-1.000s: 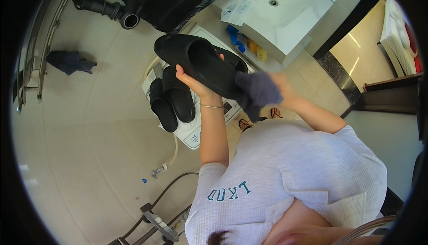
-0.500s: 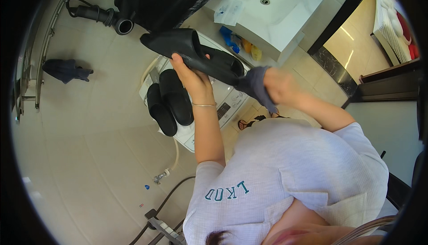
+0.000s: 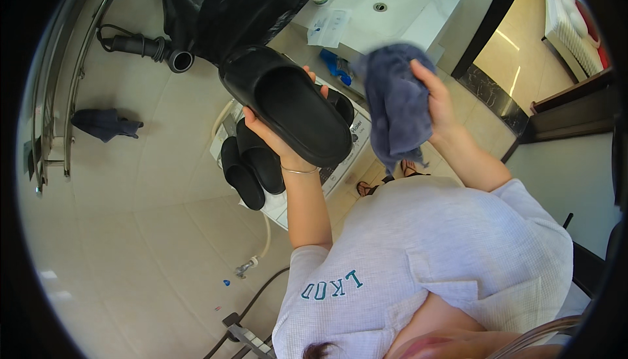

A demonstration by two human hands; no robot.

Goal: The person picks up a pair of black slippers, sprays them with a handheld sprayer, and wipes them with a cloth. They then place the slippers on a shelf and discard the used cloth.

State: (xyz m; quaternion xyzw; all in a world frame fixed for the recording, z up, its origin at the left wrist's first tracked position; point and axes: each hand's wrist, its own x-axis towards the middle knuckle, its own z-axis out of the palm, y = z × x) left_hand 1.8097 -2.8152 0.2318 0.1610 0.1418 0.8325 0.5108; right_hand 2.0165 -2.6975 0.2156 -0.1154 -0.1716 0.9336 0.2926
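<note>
A black slide slipper [image 3: 294, 107] is gripped in my left hand [image 3: 280, 144], thumb at its near side and fingertips showing beyond its far edge. Its open top now faces up. In my right hand [image 3: 441, 107] hangs a bunched blue-grey cloth [image 3: 398, 104], held just right of the slipper and apart from it. Two more black slippers, an outer one [image 3: 241, 174] and an inner one [image 3: 261, 159], lie side by side on the white washing machine [image 3: 350, 163]. Part of another black slipper [image 3: 341, 106] shows behind the held one.
Beyond the washer hangs a large black plastic bag [image 3: 229, 6], beside a hair dryer [image 3: 140, 46] on the wall. A dark cloth [image 3: 108, 125] hangs at the metal rack [image 3: 67, 130]. The white washbasin [image 3: 418, 12] stands at the back, with a blue package [image 3: 335, 66] below.
The slipper in my left hand has turned so its open top shows. My right hand has drawn the cloth up and away from the slipper's heel end.
</note>
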